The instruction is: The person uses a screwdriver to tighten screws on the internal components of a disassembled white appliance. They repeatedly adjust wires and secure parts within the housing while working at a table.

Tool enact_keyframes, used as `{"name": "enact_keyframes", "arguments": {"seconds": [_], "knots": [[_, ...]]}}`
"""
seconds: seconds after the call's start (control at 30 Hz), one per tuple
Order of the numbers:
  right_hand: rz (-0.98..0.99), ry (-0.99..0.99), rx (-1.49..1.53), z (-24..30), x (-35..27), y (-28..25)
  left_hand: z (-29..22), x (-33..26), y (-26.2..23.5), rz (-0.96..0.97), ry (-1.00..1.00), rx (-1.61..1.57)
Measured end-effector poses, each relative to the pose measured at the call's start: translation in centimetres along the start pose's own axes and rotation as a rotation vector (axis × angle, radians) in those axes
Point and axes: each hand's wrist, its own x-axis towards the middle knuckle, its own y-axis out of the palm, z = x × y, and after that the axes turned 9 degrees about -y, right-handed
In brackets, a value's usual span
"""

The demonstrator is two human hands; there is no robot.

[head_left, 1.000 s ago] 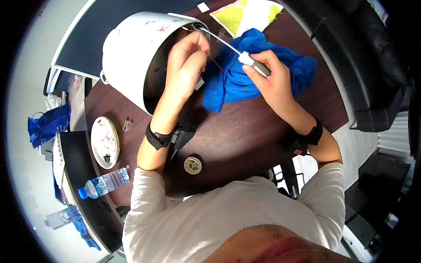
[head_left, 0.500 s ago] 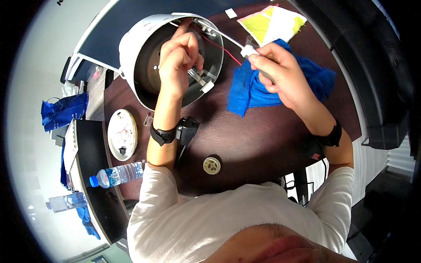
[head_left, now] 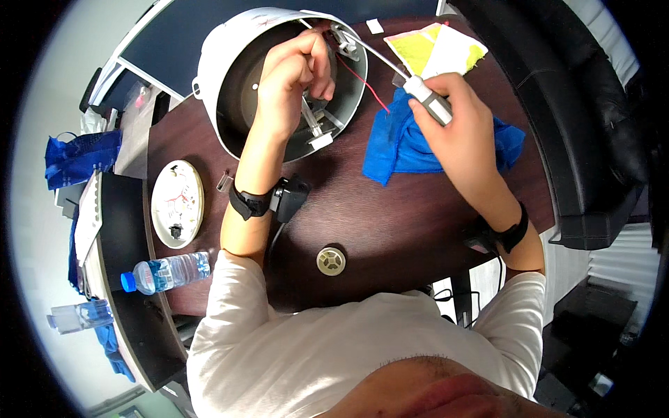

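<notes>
Mouth of the white drum-shaped shell (head_left: 224, 42) has swung round to face the wearer more than a second ago, both hands shifting along with it. Left to right: capped water bottle (head_left: 171, 273) and oval dish (head_left: 200, 209) with wires sit well apart from the work, fine there. Shell lies on its side on the tabletop (head_left: 390, 230), open end toward wearer. Left hand (head_left: 286, 90) is across its opening, fingers curled up toward the upper rim; tips hidden, can't tell if they pinch anything. Best use of it, I'd judge: brace the inner fitting from behind, knuckles off the glass tube (head_left: 311, 117), which looks breakable. Red wire (head_left: 373, 90) trails out over the rim; keep it clear of the shaft so it isn't nicked or tugged. Screwdriver (head_left: 421, 88) slants up-left to the upper rim; tip can't be made out, so seating unclear. Worth checking it's square before any turning force: light push, small turns, shaft in line. Right hand (head_left: 463, 125) has its fingers closed around the grey-and-white handle, decent control. Blue cloth (head_left: 401, 150) lies beneath that hand, beside the shell; could pad it against rolling.
</notes>
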Motion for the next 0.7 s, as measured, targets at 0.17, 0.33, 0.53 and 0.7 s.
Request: {"name": "enact_keyframes", "arguments": {"seconds": [0.17,0.33,0.53,0.7], "knots": [[0.021,-0.04,-0.035,0.4,-0.1,0.9,-0.2,0.1,-0.4,-0.001,0.024,0.058],[0.175,0.678,0.967,0.1,1.0,1.0,-0.4,0.1,-1.0,-0.047,0.119,0.159],[0.112,0.847,1.25,1.0,1.0,0.7,-0.1,0.3,-1.4,-0.041,0.077,0.094],[0.078,0.073,-0.081,1.0,0.8,0.8,-0.4,0.2,-1.8,0.011,0.062,0.024]]}}
